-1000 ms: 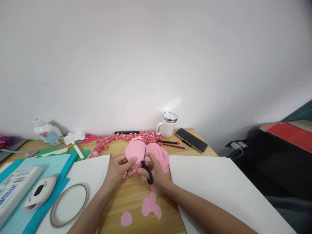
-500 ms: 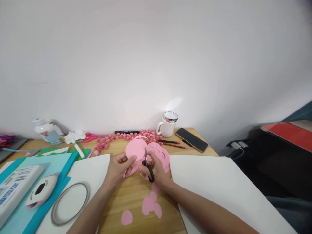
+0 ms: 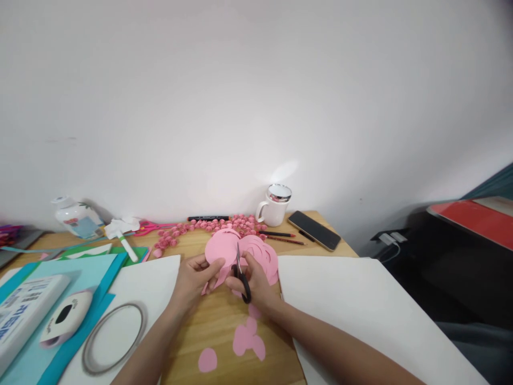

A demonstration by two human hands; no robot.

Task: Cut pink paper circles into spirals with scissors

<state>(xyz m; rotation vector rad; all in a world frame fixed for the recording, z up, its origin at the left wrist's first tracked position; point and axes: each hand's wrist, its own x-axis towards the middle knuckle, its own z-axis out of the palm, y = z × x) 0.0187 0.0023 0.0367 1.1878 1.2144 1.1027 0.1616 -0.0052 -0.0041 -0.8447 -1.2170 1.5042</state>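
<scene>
A wooden table (image 3: 218, 326) carries 2 large white sheets (image 3: 360, 305) either side of the hands, with a white mug (image 3: 275, 206) and a phone (image 3: 315, 230) at its far edge. Over the bare middle, the left hand (image 3: 196, 278) pinches a pink paper disc (image 3: 220, 248) by its near edge. The right hand (image 3: 254, 280) is closed through the handles of black scissors (image 3: 240, 272), blades up against the disc.

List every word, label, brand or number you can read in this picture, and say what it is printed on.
None reads clearly.
White box: blue print, too blurred.
Jar: red and blue label, too small.
Paper punch: small lettering, illegible.
Black marker: print too small.
</scene>
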